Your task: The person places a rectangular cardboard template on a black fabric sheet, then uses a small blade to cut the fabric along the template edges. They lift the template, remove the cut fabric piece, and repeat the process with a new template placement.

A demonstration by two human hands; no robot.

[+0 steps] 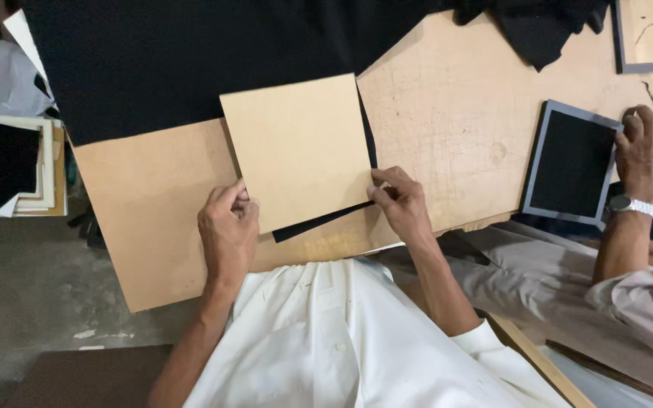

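A square tan board point(296, 147) lies tilted on a large brown backing board point(153, 204), with a black sheet point(319, 221) showing under its lower right edge. My left hand point(227, 230) pinches the square board's lower left corner. My right hand point(400, 202) grips its right lower edge together with the black sheet beneath. A wide piece of black fabric point(190, 60) covers the far part of the surface behind the board.
A scratched wooden worktop point(462, 113) extends right. Another person's hand point(642, 151) with a wristwatch rests on a grey frame with a black panel point(572, 162). A stack of boards point(9, 166) sits at the left; another frame point(644, 38) lies top right.
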